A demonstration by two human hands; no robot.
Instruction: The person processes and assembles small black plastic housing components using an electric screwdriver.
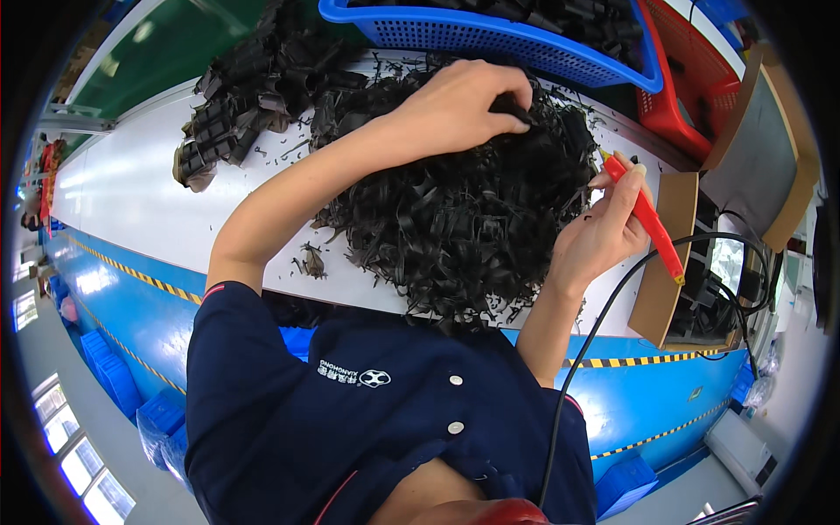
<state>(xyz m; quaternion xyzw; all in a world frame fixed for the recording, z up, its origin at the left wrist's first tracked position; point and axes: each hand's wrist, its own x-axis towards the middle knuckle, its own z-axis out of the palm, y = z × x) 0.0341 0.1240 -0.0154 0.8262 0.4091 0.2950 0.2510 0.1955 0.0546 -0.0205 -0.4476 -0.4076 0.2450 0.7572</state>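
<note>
head view: the left hand (477, 105) is over the far part of a heap of black pieces (429, 210), thumb and index finger apart at the knuckles with something black between them; i cannot tell whether their tips clamp it. the right hand (604, 232) is at the heap's right edge, its fingers clamped on a slim red tool (652, 219), the tool's narrow end slanting up and left toward the heap.

the heap spreads below the left fingers and left of the right fingers, filling the space between the 2 hands and reaching the table's near edge, close to the person's torso. just beyond the left fingers, the rim of a blue basket (516, 44) limits room on the far side; a red basket (674, 114) stands beyond the right fingers.

to the right of the right fingers, a narrow bare strip of white table (131, 188) lies before an open cardboard box (662, 254). a black cable (604, 306) curves past the right hand and the tool's rear end, taking up some of that gap.

widest room: well left of the left fingers, past a clump of joined black pieces (232, 122), where the tabletop lies bare out to its far left end.
</note>
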